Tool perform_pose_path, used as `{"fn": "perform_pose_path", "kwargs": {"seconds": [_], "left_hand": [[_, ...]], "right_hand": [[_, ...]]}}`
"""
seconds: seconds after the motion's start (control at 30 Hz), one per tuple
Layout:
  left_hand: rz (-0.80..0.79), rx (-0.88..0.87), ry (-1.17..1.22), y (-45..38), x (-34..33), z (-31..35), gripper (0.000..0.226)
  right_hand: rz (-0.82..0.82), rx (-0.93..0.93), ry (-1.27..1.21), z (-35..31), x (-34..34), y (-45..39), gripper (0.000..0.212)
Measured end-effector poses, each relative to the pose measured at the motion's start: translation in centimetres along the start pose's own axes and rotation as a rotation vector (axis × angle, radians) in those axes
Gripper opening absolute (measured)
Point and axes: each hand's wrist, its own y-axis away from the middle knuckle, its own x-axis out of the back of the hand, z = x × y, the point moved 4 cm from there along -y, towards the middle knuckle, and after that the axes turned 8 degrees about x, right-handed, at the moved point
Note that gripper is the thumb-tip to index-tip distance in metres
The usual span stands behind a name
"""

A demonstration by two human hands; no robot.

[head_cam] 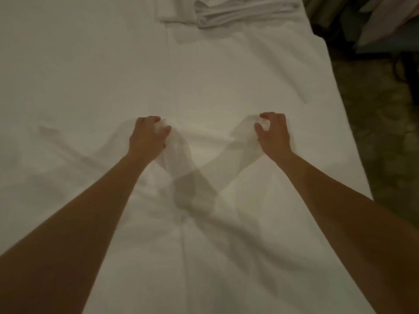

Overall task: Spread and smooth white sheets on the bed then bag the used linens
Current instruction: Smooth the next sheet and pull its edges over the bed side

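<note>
White sheet [204, 82] covers the bed and runs to its right edge. Left hand [148, 134] and right hand [273, 132] are both out over the middle of the bed, each with fingers curled, pinching a raised fold of the sheet; creases run back from both grips. Folded white linens [229, 13] lie at the far end. Dark floor [374, 123] to the right

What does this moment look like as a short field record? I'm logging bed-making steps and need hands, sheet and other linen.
left hand: left hand grips a bunched fold of the white sheet
right hand: right hand pinches another fold of it
sheet state: spread over the bed, creased between and below the hands
other linen: folded white linens at the far end
bagging: no bag in view
</note>
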Motion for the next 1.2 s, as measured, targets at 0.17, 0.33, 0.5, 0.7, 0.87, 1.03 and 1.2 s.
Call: {"fn": "perform_pose_path", "kwargs": {"seconds": [0.17,0.33,0.5,0.7,0.87,1.03,1.2], "left_hand": [[-0.051,0.109,0.047,-1.4,-1.9,1.9,0.022],[-0.156,0.136,0.112,-2.1,-3.0,3.4,0.013],[-0.18,0.119,0.253,-2.1,-4.3,5.6,0.005],[-0.163,0.098,0.246,-2.5,-6.4,7.8,0.007],[-0.112,0.101,0.346,-2.7,-7.0,8.9,0.009],[-0.159,0.11,0.347,-1.6,-9.4,10.2,0.009],[-0.16,0.084,0.26,-1.6,-11.4,12.0,0.016]], "right_hand": [[-0.143,0.096,0.333,3.0,3.8,-4.7,0.042],[-0.142,0.04,0.448,6.7,7.2,-7.4,0.062],[-0.143,0.057,0.334,8.8,8.7,-9.1,0.049],[-0.254,0.119,0.286,9.0,10.6,-11.3,0.021],[-0.193,0.147,0.343,10.6,11.7,-12.7,0.02],[-0.133,0.172,0.342,10.5,9.8,-12.0,0.02],[-0.054,0.094,0.428,11.6,11.2,-12.0,0.044]]}}
